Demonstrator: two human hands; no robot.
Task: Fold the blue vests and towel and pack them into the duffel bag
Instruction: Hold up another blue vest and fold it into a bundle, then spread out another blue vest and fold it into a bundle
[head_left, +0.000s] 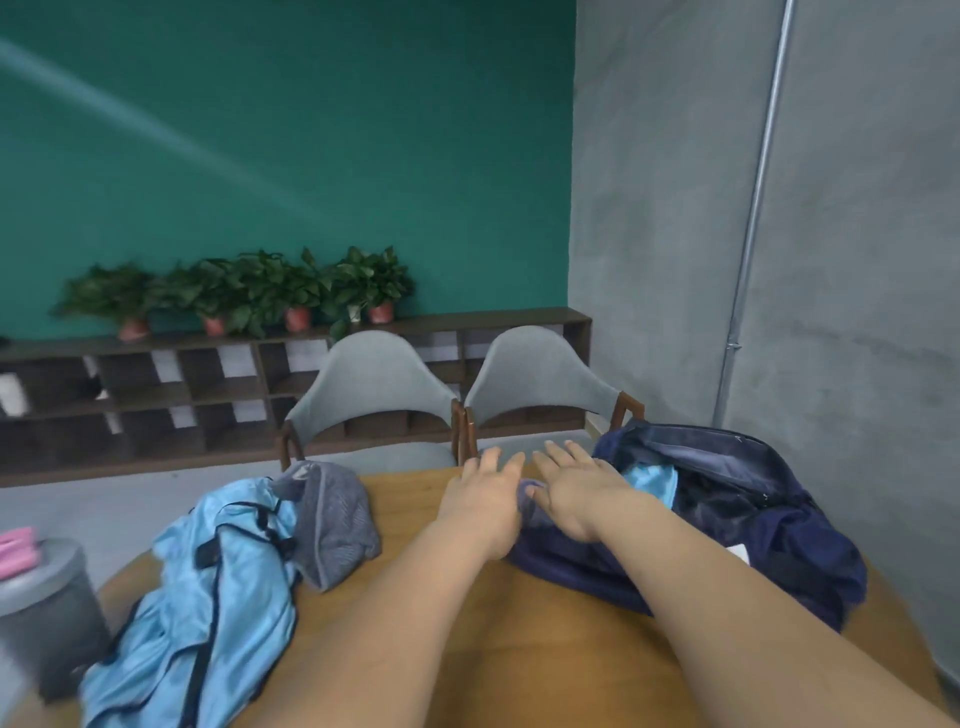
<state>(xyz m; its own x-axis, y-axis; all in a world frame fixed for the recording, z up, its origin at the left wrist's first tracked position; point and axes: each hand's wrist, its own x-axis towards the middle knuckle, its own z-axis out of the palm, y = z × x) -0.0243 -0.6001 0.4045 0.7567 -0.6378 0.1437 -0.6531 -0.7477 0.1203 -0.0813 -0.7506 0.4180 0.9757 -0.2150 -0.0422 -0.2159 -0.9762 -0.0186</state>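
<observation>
A dark navy duffel bag lies open at the right of the wooden table, and a bit of light blue fabric shows inside its opening. My left hand and my right hand lie side by side with straight fingers, pressing flat on the bag's left end, where a small fold of grey-blue cloth shows between them. A crumpled light blue vest with black trim lies at the left of the table. A grey towel sits bunched beside it.
Two grey chairs stand at the table's far edge. A grey cylindrical stool with a pink object on it stands at the left. A low shelf with potted plants lines the green back wall. A concrete wall is at the right.
</observation>
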